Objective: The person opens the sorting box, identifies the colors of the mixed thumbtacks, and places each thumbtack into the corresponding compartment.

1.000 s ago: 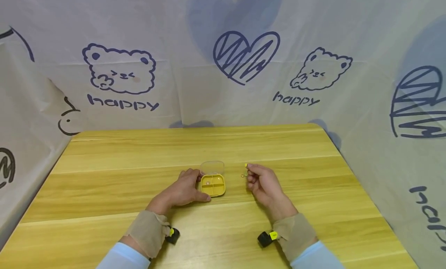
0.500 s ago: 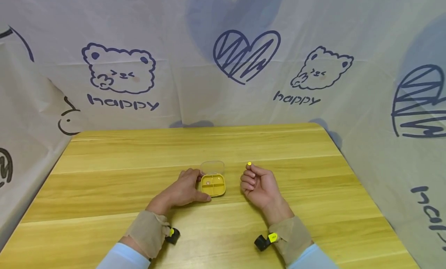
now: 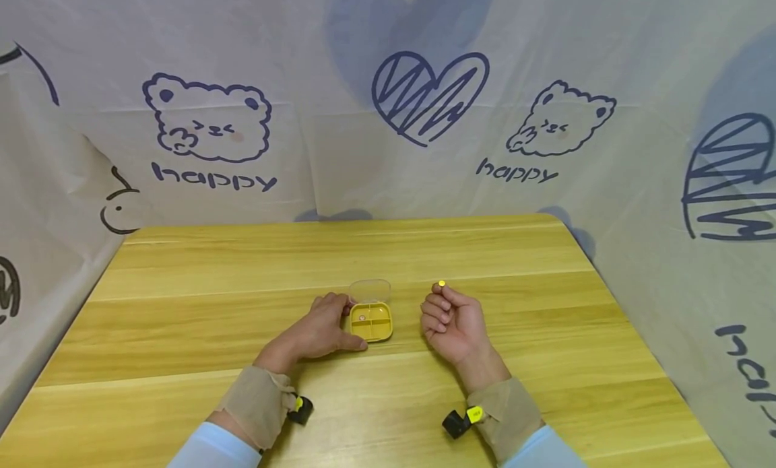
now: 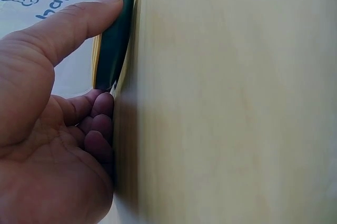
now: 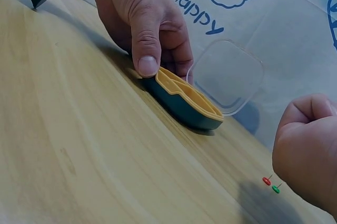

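Observation:
A small pill box [image 3: 380, 330], yellow inside with a dark green shell, sits on the table with its clear lid [image 3: 371, 290] standing up at the back. Four-way dividers split it, and one small round piece [image 3: 362, 318] lies in the far left compartment. My left hand [image 3: 318, 330] grips the box from the left, thumb at the near side and fingers behind. To the right of the box, my right hand [image 3: 453, 320] is turned palm up and pinches a yellow thumbtack [image 3: 442, 283] between thumb and forefinger, its flat head showing.
In the right wrist view, a red thumbtack [image 5: 267, 181] and a green thumbtack [image 5: 276, 189] lie on the wooden table [image 3: 254, 259] by the right hand; the head view hides them behind it. A white printed cloth [image 3: 339, 145] hangs behind and beside the table.
My right hand has rolled palm up, and the yellow thumbtack has moved slightly right, its head turning into view. The loose tacks have gone behind the hand. The left hand and box stayed still.

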A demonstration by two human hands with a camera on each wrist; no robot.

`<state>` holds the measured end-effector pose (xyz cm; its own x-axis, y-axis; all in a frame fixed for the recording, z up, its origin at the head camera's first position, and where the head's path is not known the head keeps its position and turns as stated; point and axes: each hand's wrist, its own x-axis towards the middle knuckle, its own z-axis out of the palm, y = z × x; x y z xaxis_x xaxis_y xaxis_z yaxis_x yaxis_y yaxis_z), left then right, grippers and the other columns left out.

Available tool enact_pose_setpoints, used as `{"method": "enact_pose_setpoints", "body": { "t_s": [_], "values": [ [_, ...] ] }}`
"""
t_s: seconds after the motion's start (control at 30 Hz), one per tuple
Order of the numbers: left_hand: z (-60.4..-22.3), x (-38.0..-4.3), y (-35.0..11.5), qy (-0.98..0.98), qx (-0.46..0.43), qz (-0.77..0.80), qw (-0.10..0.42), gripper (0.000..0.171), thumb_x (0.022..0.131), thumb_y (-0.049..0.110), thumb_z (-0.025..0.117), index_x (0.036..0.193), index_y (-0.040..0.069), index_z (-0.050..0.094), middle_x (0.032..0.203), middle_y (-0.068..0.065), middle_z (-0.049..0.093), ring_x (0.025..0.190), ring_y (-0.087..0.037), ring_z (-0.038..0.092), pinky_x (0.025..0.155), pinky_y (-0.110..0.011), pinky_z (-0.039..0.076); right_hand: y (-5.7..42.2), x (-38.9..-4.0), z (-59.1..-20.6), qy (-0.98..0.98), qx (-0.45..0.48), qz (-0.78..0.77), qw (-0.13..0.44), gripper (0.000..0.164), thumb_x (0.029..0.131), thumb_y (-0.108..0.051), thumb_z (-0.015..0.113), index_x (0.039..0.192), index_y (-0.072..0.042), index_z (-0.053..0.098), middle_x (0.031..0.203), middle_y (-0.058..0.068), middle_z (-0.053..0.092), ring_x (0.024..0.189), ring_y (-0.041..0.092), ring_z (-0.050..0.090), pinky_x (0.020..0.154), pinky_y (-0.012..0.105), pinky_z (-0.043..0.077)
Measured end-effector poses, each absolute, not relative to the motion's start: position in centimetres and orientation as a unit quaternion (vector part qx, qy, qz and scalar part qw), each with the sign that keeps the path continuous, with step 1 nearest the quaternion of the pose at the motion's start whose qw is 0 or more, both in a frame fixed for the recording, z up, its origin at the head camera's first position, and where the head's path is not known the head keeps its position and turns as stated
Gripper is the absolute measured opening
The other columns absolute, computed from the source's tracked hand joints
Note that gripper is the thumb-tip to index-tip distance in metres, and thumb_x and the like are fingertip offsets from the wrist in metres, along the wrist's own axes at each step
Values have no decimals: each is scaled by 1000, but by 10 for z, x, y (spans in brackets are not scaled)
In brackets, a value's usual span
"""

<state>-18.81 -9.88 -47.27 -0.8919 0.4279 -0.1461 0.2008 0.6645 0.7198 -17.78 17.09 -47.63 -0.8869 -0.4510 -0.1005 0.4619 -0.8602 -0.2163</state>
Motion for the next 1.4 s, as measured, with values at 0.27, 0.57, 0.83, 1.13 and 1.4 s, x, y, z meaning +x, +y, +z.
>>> {"method": "enact_pose_setpoints", "body": {
  "t_s": [0.27,0.57,0.83,1.13,1.4],
  "values": [
    [-472,-188,-99,899,174,372,153,63,69,38,86,117,11,56,102,-3,52,96,-23,40,87,-42,37,172,-178,-477,104,6,-967,231,23,105,-20,35,91,-9,50,68,-3,38,56,9,19,50,22,22],
    [-471,-188,-98,898,176,373,152,62,69,37,85,117,11,56,102,-3,52,97,-23,40,87,-43,37,170,-178,-476,122,12,-964,237,19,104,-18,39,92,-9,50,68,-3,38,56,8,20,51,22,19],
    [-470,-187,-98,897,177,375,152,64,69,38,85,118,10,56,101,-3,52,95,-23,40,86,-43,37,167,-180,-470,177,34,-955,235,16,103,-18,42,91,-10,50,67,-4,37,56,7,17,49,20,19],
    [-467,-185,-97,897,176,377,151,62,69,35,85,118,10,56,101,-4,52,96,-24,40,87,-43,37,155,-184,-461,345,66,-915,199,17,99,-18,52,83,-13,48,64,-6,34,52,7,21,45,19,19],
    [-468,-186,-98,898,175,375,150,63,69,36,86,118,10,56,101,-4,52,96,-24,40,86,-43,37,142,-187,-456,568,50,-810,141,13,94,-14,61,84,-6,59,56,-6,30,45,8,25,40,20,24]
  ]
}}
